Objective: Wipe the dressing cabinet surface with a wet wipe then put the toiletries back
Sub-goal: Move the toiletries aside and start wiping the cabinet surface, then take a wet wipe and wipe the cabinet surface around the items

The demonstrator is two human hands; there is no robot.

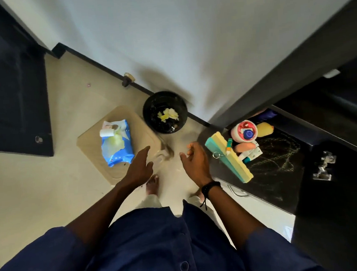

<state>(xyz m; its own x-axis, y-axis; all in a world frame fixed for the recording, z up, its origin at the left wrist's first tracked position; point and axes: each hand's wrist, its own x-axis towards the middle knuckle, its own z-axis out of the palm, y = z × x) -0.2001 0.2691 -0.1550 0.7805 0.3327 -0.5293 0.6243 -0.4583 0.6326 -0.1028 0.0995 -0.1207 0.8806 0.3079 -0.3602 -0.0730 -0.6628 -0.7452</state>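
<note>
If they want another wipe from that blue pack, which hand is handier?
Left. The left hand, open and empty, hovers just beside the blue wipe pack on the beige stool; the right hand, also open, is farther off, nearer the toiletries on the cabinet.

glossy plastic wipe pack (116, 143); glossy black cabinet top (277, 165); matt cloth sleeve (54, 260)

A room in a home is shown, seemingly a dressing corner: a dark cabinet top (273, 170) is crowded with toiletries (244, 147) (a round tub (240, 130) and small tubes (253, 153) among them), a black waste bin (182, 111) is set against the white wall (165, 39), a concealed hinge (323, 165) is carried by an open cupboard door (341, 207), and the pale floor (27, 191) is edged by dark skirting (102, 66)
</note>
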